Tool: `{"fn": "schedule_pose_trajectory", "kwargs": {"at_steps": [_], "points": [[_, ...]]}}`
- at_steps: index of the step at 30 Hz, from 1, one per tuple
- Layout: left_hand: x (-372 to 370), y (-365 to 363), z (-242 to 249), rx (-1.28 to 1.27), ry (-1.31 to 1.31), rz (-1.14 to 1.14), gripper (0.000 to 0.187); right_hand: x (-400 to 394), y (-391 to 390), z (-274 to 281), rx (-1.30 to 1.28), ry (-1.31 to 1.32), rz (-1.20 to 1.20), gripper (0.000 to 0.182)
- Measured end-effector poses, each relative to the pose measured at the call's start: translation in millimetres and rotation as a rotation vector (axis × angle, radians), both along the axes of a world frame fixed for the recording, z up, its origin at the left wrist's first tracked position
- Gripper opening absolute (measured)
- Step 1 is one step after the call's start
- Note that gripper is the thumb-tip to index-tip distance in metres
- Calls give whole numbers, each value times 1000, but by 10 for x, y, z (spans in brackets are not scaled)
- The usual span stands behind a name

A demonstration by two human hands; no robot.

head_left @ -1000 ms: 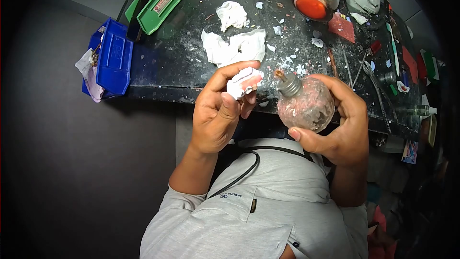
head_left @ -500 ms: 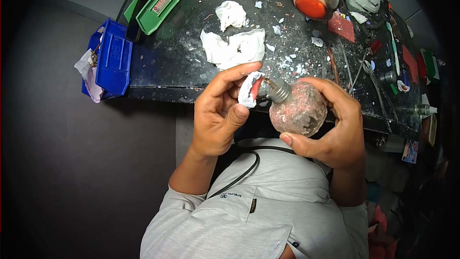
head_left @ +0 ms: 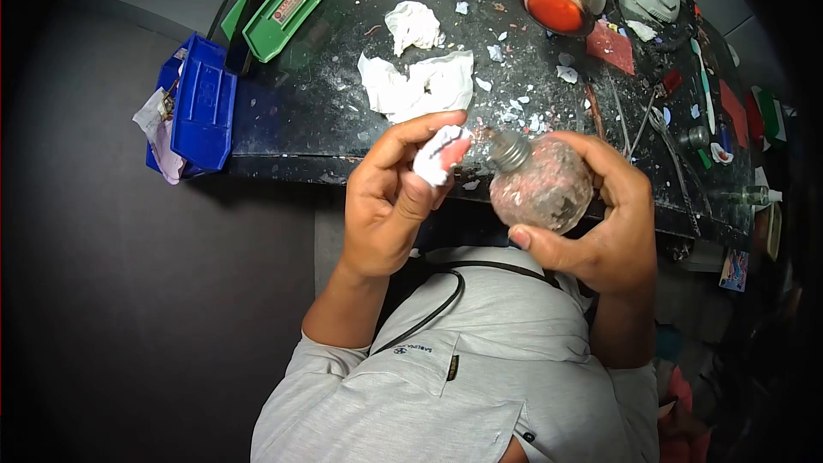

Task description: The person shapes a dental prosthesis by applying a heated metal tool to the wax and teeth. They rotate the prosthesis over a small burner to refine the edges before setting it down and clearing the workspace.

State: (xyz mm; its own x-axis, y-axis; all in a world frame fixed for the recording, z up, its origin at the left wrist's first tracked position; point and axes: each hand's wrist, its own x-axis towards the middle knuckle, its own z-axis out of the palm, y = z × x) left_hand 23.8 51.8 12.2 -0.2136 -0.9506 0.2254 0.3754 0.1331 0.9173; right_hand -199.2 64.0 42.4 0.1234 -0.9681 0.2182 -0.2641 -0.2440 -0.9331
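A round glass bulb (head_left: 543,187), its surface mottled with pink and white residue, is sitting just right of the frame's centre, over the near edge of the dark worktable (head_left: 343,120). Its threaded metal base (head_left: 511,151) is pointing up and to the left. The right hand (head_left: 600,223) is cupping the bulb, with the fingers curling over its top and right side and the thumb pressing against its lower left. Just left of the metal base, the left hand (head_left: 390,206) is pinching a small wad of white tissue (head_left: 439,154), stained pink at its tip, between thumb and fingertips; the wad is sitting close beside the base, and whether it is touching cannot be told. Above the hands, crumpled white tissues (head_left: 420,77) are lying on the table among scattered white flakes. A green bin (head_left: 287,9) is resting at the upper left of the frame, and a blue bin (head_left: 201,103) is hanging off the table's left edge. A red round lid (head_left: 555,10) is lying near the top centre, and thin tools are cluttering the right side.
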Motion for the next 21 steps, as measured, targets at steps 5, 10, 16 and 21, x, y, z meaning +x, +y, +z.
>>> {"fn": "schedule_pose_trajectory", "kwargs": {"at_steps": [5,10,16,21], "points": [[7,-53,-33,163,188,-85,63,-32,-12,3,38,-56,-80,63],[42,-68,-84,137,211,-154,64,17,6,16,-72,33,-1,65],[7,-41,-40,121,150,-79,65,60,4,30,-81,90,47,65],[19,-51,-57,104,141,-81,66,46,2,44,-93,111,47,65]]}}
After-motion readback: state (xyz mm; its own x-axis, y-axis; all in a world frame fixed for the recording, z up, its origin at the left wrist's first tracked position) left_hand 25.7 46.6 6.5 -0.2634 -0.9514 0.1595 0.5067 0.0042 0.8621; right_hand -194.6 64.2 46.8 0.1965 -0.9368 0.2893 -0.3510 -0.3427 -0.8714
